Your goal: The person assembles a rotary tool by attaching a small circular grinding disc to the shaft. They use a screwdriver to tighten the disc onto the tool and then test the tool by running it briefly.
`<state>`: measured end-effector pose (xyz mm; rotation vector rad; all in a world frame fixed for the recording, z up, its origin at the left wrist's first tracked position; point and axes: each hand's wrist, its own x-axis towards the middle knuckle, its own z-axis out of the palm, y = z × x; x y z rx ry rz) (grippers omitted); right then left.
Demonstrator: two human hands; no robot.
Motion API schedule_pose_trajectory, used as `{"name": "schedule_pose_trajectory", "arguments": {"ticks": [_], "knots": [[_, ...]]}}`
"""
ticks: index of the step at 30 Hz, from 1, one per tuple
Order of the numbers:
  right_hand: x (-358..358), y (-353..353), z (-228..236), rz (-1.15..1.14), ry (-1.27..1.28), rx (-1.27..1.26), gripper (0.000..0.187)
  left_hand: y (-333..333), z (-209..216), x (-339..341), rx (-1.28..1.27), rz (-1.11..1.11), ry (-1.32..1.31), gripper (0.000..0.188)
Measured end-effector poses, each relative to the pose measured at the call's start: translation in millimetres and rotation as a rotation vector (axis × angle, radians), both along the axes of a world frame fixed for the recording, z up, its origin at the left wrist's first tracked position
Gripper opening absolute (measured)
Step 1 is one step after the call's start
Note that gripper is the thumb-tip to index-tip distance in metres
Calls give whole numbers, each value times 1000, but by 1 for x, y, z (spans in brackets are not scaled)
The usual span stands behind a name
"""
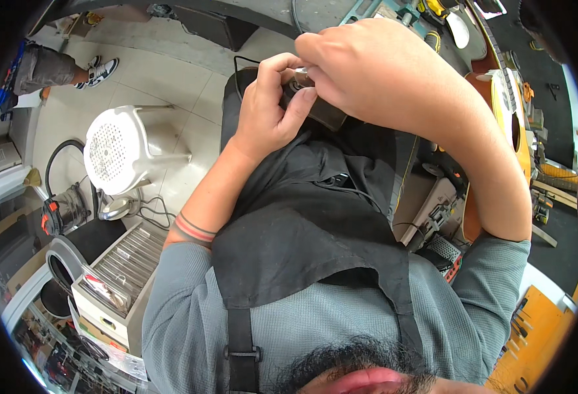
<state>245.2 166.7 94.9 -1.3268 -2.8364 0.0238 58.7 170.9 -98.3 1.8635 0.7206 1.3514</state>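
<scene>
Black apron (302,243) nearest, at 6 o'clock. Left hand (269,111) and right hand (374,72) at 12 o'clock, fingers closed around small dark object (321,111) above lap. White plastic stool (121,151) at 9 o'clock

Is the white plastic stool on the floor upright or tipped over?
Tipped over: the white stool lies on its side, perforated seat facing sideways, legs pointing right along the tiled floor.

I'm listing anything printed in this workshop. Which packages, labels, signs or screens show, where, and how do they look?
Packet: flat, clear wrapper with red and white inside, on the white drawer unit at lower left.
No signs or screens show clearly.
Both hands, left hand and right hand, grip a small dark part, label unseen.
</scene>
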Motion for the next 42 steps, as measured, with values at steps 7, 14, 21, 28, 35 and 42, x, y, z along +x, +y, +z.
{"name": "schedule_pose_trajectory", "arguments": {"ticks": [7, 14, 21, 28, 35, 42], "knots": [[-8, 2, -4, -44, -147, -17, 19, 2, 0, 3, 61, 21, 4, 52], [-3, 4, -4, 60, 3, 3, 12, 3, -1, -1, 65, 8, 46, 54], [-2, 5, -1, 74, 26, 6, 9, 3, 2, 0, 23, 0, 22, 51], [-1, 4, -4, -12, -18, 10, 15, 4, 3, 1, 47, 4, 9, 52], [1, 6, -12, 21, -22, 23, 17, 3, 8, -2, 23, 0, 42, 51], [2, 6, -9, 63, 21, 48, 13, 5, 3, 0, 40, -2, 9, 53]]}}
